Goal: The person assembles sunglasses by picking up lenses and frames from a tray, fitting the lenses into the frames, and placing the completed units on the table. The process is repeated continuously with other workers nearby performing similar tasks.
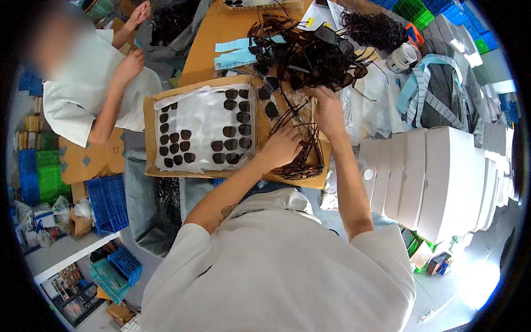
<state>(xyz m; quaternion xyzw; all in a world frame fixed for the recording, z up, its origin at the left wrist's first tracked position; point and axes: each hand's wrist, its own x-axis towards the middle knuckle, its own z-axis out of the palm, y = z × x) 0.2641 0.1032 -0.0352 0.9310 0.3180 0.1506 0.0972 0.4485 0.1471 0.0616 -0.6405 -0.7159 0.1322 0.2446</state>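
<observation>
Clearly, we are working with both bare hands over a brown cardboard-coloured tabletop [204, 55]. Our left hand [283, 146] is reaching in from the lower left, its fingers bending and lying close together, and its fingertips are touching a bunch of thin, dark brown spectacle frames [305, 163] near the table's front edge. We are not able to tell whether those fingers are closing on a frame or only resting there. Our right hand [330, 113] is coming up from the lower right, its fingers curling at the lower edge of a tangled heap of dark, glossy sunglasses [315, 50]. The heap is hiding those fingertips, so we cannot tell whether they are gripping a piece.

Just left of our left hand, a shallow open cardboard tray [149, 138] is sitting with white paper [204, 119] lining it, and small dark lenses [244, 130] are lying on the paper in groups along both sides. Pale blue strips [235, 60] are lying beyond the tray, left of the heap. White cardboard boxes [448, 177] are standing in a row to our right, and a co-worker in a pale shirt [83, 105] is holding both arms forward at the left.
</observation>
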